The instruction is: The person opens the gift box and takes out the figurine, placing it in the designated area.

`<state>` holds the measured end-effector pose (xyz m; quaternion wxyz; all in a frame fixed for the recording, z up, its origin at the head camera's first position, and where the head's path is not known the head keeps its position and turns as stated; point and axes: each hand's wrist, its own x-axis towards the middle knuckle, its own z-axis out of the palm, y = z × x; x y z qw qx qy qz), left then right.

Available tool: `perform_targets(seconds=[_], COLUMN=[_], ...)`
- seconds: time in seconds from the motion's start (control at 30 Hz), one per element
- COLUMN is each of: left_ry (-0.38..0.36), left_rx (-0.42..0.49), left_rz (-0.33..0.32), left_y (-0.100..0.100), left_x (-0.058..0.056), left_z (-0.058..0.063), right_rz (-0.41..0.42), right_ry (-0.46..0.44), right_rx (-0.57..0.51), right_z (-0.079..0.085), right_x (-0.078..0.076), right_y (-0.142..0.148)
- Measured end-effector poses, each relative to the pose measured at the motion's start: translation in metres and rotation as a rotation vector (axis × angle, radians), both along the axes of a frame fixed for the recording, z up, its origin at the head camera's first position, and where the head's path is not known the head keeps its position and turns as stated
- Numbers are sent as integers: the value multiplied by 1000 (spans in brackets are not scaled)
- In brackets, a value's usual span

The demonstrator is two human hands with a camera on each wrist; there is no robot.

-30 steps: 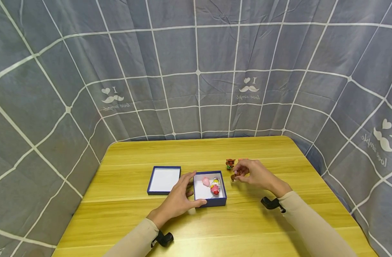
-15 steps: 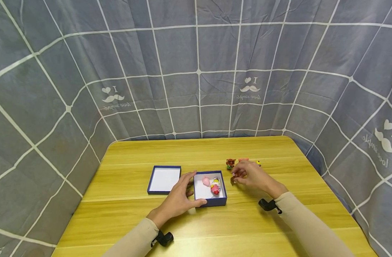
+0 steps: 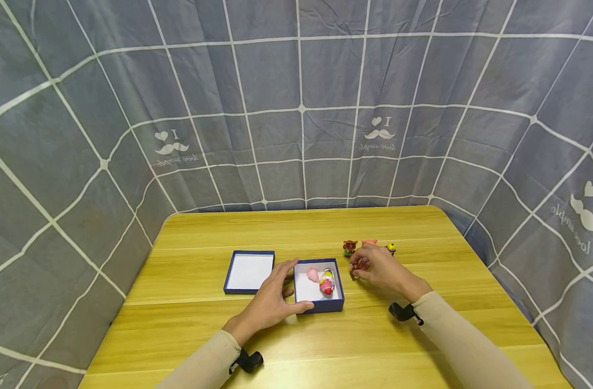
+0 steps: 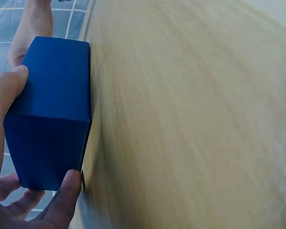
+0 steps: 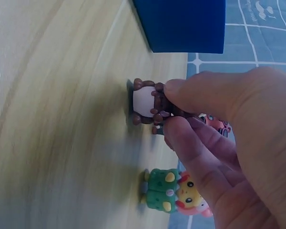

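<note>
My left hand (image 3: 272, 297) grips an open blue box (image 3: 325, 306), thumb at its near left corner and fingers along its left side. Inside the white interior lie a light pink piece (image 3: 312, 275) and a toy figurine (image 3: 327, 283) in pink, white and yellow. To the right of the box, my right hand (image 3: 379, 266) pinches a small brown animal figurine (image 5: 145, 101) with a white belly between thumb and fingers. Its feet are right at the tabletop in the right wrist view, and the fingers cover its head.
A blue-rimmed lid (image 3: 249, 292) lies left of the box, white inside up. Behind my right hand stand a reddish-brown figurine (image 3: 349, 247), a pink one (image 3: 369, 241) and a yellow one (image 3: 391, 248). A green-bodied figurine (image 5: 162, 191) shows beside the hand. A grey checked curtain (image 3: 277, 135) surrounds the wooden table.
My right hand has shifted slightly left and toward me, tipping the brown figurine more upright. More of the pink and yellow figurines now shows. My left hand stays at the box.
</note>
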<state>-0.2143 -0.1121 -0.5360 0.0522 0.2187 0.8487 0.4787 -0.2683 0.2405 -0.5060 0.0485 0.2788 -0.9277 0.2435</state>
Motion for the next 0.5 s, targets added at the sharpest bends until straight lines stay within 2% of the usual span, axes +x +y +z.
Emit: perform_targets(seconds=[0.27,0.5], left_ry=[-10,-23], left_rx=[7,18], left_rz=[-3,-6], left_y=[0,0], left_x=[0,1], left_z=[0,0], right_rz=[-27,-43], right_ry=[65,53], right_rx=[-24,-62], right_z=[-5,-6], right_x=[1,2], right_y=[-3,-6])
